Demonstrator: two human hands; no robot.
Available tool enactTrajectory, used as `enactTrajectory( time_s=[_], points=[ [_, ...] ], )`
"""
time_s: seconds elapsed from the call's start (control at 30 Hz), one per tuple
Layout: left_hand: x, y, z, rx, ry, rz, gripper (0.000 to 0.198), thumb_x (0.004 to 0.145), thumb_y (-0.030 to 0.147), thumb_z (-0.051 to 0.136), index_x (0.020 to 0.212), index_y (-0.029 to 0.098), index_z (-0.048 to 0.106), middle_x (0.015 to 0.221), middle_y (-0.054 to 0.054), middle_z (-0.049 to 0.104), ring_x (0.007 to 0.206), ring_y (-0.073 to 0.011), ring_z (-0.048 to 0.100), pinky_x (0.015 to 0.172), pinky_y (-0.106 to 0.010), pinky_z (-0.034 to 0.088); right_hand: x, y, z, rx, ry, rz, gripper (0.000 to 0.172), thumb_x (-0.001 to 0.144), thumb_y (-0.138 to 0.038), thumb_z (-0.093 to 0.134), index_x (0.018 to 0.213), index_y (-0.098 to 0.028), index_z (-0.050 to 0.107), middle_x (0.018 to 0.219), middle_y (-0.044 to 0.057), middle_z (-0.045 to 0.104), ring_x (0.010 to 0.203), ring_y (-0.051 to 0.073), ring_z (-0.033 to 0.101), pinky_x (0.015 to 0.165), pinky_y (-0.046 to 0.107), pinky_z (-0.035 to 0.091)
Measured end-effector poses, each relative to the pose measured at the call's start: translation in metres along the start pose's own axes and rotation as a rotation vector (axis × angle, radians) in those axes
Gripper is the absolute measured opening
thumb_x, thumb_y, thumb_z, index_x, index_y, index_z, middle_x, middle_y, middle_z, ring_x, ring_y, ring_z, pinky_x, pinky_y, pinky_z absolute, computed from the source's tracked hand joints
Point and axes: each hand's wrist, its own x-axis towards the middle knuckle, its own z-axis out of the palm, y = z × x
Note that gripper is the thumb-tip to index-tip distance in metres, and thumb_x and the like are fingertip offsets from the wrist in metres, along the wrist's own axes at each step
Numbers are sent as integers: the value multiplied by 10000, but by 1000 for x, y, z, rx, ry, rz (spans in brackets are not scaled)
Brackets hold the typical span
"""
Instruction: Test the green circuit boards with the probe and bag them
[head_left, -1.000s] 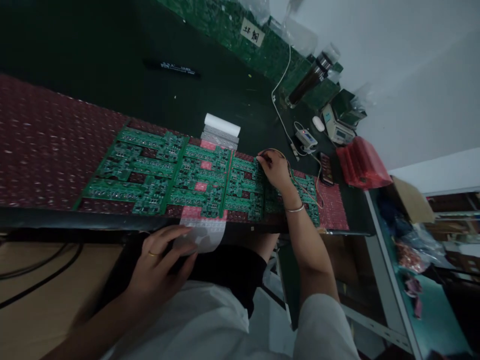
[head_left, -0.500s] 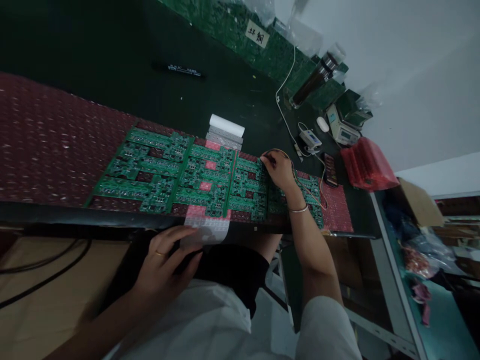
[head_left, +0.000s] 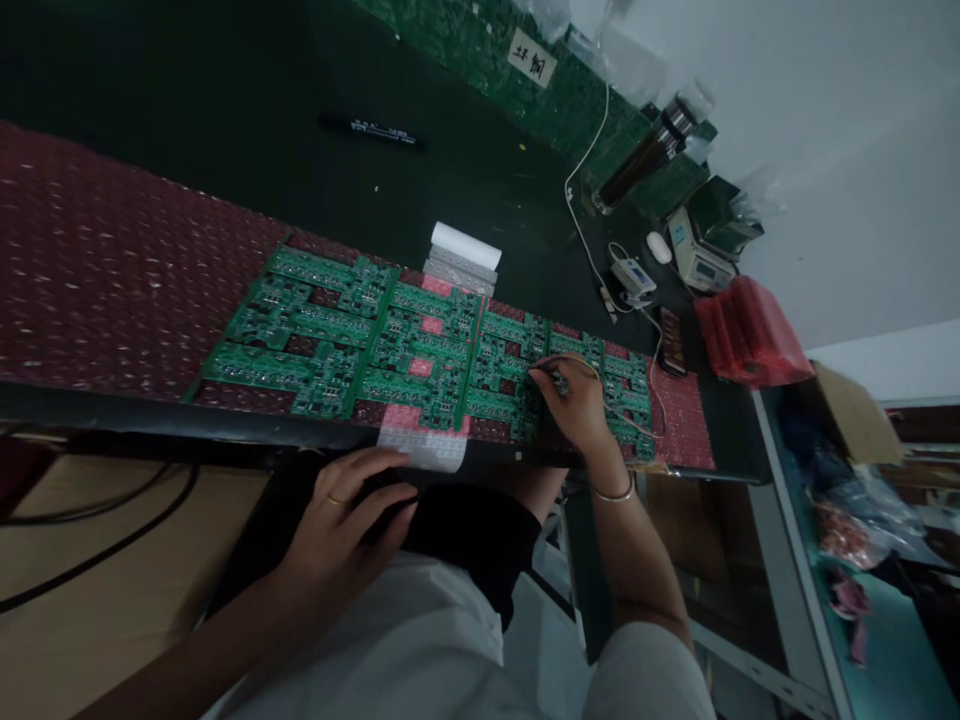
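My right hand is pinched over the circuit boards, its fingertips at a board right of the middle. From the pinch runs a thin brownish cable, looping right; its tip is hidden. Several green circuit boards lie side by side in panels on red bubble wrap. A whitish perforated strip passes under the boards and hangs over the table's front edge; its white roll lies behind them. My left hand, fingers apart and slightly bent, rests close to the hanging strip with nothing in it.
Behind the boards lies a black marker. At the right are a small grey meter with a white cable, a phone, a stack of red bubble bags, a dark bottle and a boxy instrument.
My right hand has moved down the boards toward the table's front edge, carrying the cable end. The left hand has hardly moved. The whole view has shifted slightly.
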Motion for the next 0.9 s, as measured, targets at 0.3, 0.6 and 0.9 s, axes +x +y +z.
enactTrajectory(
  time_s=[0.3, 0.6, 0.9],
  points=[
    [-1, 1, 3, -6, 15, 33, 128, 904, 106, 622, 982, 207, 635, 1132, -83, 654, 1085, -253, 636, 930, -411, 506, -25, -2, 5, -32, -6, -52, 140, 985, -301, 608, 883, -221, 661, 915, 57, 734, 914, 225, 657, 877, 402, 516],
    [-2, 1, 3, -1, 13, 37, 125, 921, 109, 606, 991, 209, 634, 1142, -84, 653, 1095, -248, 634, 923, -405, 516, -21, -4, 6, -89, -48, -49, 160, 1000, -335, 579, 908, -231, 659, 927, 62, 728, 935, 242, 649, 898, 423, 517],
    [-2, 2, 2, 4, 8, 39, 126, 925, 95, 605, 982, 206, 616, 1134, -94, 639, 1088, -256, 628, 911, -426, 519, -20, -4, 7, -38, -34, 48, 135, 971, -337, 617, 916, -219, 654, 993, 73, 738, 935, 231, 691, 873, 391, 548]
  ],
)
